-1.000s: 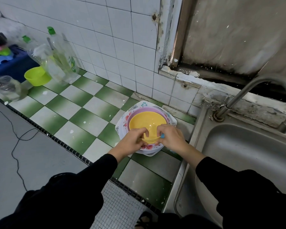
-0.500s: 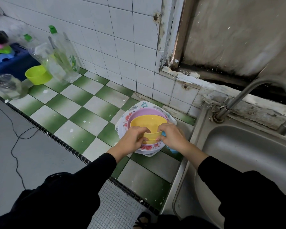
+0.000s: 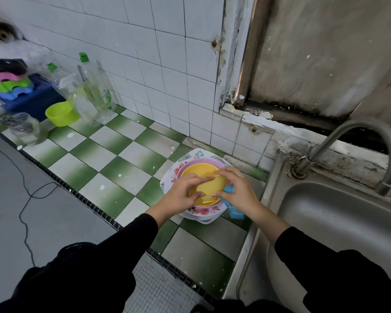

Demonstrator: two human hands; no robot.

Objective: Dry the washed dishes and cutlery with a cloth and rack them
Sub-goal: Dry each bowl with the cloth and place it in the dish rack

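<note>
**Both grips on yellow bowl, stack beside sink**

- Left grip (image 3: 181, 195): fingers curled over the near-left rim of the yellow bowl (image 3: 209, 180), thumb pinching it from below.
- Right grip (image 3: 237, 190): fingers over the far-right rim, thumb at the near edge, pinching the same bowl. The two thumbs almost meet at the bowl's 6 o'clock.
- Blue cloth (image 3: 235, 212) shows under the right palm, at the bowl's 4 o'clock. Can't tell if it is held or just lying there.
- The yellow bowl is in the mouth of the purple bowl (image 3: 198, 161). Can't tell if it is seated or lifted clear.
- The purple bowl sits on the floral plates (image 3: 171, 177), stacked on the green-and-white tiled bench (image 3: 104, 154).
- Sink (image 3: 336, 222) is just beside the stack at 3 o'clock, with the tap (image 3: 370, 136) arching over it at 2 o'clock.
- Well apart at 10 o'clock, along the wall:
  - green bowl (image 3: 61, 114)
  - clear bottles (image 3: 95, 86) with green caps
  - glass jar (image 3: 25, 129)
  - blue rack (image 3: 34, 101) with coloured pieces on it, blurred
- Black cable (image 3: 25, 199) trails across the grey floor at 9 o'clock.
</note>
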